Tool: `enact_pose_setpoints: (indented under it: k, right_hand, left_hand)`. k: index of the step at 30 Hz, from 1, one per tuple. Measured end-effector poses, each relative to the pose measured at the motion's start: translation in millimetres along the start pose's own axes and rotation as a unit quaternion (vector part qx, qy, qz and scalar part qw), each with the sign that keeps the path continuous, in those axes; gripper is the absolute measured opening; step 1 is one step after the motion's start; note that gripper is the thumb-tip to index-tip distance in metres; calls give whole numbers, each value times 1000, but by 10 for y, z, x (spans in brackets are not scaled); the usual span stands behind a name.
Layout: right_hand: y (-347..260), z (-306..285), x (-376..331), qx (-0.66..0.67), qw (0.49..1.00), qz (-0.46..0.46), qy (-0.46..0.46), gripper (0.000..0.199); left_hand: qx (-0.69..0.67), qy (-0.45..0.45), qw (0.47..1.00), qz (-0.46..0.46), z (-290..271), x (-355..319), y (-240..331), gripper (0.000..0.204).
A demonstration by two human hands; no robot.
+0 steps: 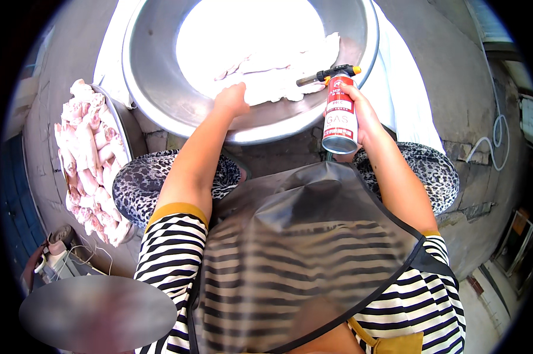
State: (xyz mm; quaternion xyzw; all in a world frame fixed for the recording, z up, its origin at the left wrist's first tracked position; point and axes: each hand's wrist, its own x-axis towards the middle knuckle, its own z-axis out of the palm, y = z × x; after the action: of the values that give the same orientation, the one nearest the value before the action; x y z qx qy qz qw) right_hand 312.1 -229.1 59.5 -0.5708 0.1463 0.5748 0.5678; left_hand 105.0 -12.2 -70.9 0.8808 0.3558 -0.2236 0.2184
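Note:
In my right hand (361, 112) is a gas torch, a red and white canister (340, 118) with a black and orange burner head (331, 74). Its nozzle points left over the wide metal basin (154, 100), and no flame shows. Several pale pig's trotters (278, 79) lie in the basin, partly washed out by glare. My left hand (234, 99) is closed at the near left end of the pale trotters, gripping one. The fingertips and the exact hold are hard to see.
A metal tub (117, 115) heaped with pig's trotters (86, 153) stands to the left of my knee. White cloth or sheeting (405, 76) lies around the basin. A pale hose (495, 141) coils on the paved floor at right. Appliances with cables (60, 256) are at lower left.

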Motion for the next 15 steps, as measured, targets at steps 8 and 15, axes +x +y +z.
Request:
enact_pose_setpoints:
  k: [8, 15]
  right_hand:
    - [-148, 192, -280, 27, 996, -51, -75, 46]
    - [-148, 282, -540, 19, 988, -51, -142, 47]
  left_hand:
    - [-92, 138, 986, -4, -598, -532, -181, 48]
    - [-98, 196, 976, -1, -871, -967, -260, 56]
